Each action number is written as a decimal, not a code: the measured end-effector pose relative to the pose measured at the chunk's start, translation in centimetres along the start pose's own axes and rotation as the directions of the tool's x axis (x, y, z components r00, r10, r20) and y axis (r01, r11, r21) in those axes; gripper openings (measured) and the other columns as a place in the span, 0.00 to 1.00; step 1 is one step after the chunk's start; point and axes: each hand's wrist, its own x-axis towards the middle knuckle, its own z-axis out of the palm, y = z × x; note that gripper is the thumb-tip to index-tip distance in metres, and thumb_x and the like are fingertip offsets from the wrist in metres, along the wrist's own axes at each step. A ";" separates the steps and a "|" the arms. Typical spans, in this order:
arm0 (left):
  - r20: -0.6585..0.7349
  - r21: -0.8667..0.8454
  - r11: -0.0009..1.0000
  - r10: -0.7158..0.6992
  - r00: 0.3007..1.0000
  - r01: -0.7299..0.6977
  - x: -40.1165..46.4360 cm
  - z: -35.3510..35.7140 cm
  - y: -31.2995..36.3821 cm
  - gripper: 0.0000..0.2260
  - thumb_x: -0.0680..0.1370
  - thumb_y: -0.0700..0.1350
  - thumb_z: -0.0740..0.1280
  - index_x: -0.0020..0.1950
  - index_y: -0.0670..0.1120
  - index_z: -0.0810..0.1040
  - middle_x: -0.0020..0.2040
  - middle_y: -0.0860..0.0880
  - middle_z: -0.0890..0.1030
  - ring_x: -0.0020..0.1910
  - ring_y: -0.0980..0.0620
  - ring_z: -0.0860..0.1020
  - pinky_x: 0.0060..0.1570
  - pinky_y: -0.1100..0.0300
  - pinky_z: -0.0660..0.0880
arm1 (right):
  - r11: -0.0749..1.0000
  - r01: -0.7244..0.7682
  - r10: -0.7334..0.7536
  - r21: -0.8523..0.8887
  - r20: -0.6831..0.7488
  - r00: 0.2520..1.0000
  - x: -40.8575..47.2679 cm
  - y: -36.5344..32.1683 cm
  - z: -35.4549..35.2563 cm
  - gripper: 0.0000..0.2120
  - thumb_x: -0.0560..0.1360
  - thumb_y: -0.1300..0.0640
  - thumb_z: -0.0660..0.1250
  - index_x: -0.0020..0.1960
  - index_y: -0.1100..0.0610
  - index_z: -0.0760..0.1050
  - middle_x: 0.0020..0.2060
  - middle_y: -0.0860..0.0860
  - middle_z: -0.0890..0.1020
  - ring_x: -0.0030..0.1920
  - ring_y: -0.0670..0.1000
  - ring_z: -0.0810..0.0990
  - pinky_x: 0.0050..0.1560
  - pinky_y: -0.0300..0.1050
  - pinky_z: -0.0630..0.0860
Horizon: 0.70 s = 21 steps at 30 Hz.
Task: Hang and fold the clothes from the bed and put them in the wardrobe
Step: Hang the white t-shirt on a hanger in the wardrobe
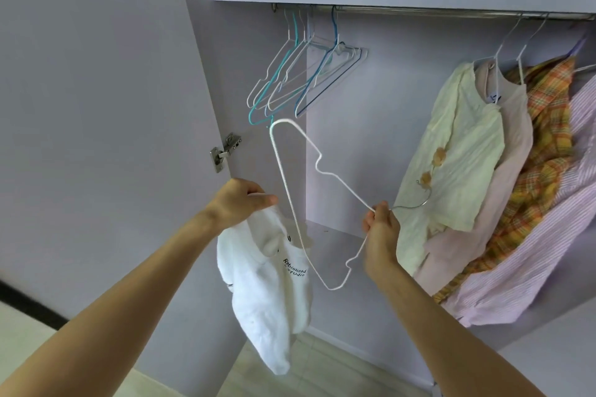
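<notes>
The left hand (238, 200) grips a white top (267, 293) that hangs below it. The right hand (380, 229) pinches a white hanger (292, 200) at its neck, tilted. Empty hangers (290, 74) hang on the rail (419, 10) at far left, shirts (483, 171) at right.

My two forearms (135, 271) are bare right up to the frame edge; no sleeve, watch or ring shows on either grip

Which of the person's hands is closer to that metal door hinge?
Left. The left hand is just below and right of the hinge; the right hand is far to its right.
</notes>
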 end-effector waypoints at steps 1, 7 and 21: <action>0.034 0.020 1.000 0.006 0.999 -0.006 -0.2 -0.3 -0.1 0.12 0.75 0.47 0.69 0.35 0.42 0.75 0.32 0.49 0.67 0.30 0.53 0.64 0.27 0.66 0.62 | 0.997 -0.030 0.030 0.076 0.001 1.000 0.1 -0.6 0.7 0.19 0.82 0.58 0.51 0.32 0.54 0.58 0.22 0.44 0.64 0.24 0.43 0.61 0.29 0.35 0.61; 0.185 0.096 0.990 0.087 0.979 -0.106 -1.2 -1.8 -1.0 0.06 0.76 0.42 0.68 0.46 0.41 0.82 0.41 0.46 0.81 0.43 0.53 0.76 0.47 0.61 0.72 | 0.926 -0.109 0.055 0.361 0.158 0.986 0.7 -5.0 5.6 0.20 0.82 0.59 0.51 0.32 0.52 0.54 0.19 0.43 0.58 0.20 0.43 0.55 0.25 0.37 0.54; -0.061 -0.239 0.929 0.275 0.959 -0.282 -4.3 -7.6 3.3 0.09 0.74 0.34 0.69 0.40 0.48 0.82 0.36 0.57 0.83 0.38 0.64 0.79 0.40 0.74 0.72 | 0.985 0.072 -0.035 -0.157 0.228 0.973 -0.3 0.5 9.4 0.19 0.82 0.58 0.50 0.32 0.54 0.56 0.26 0.49 0.61 0.29 0.49 0.58 0.28 0.38 0.58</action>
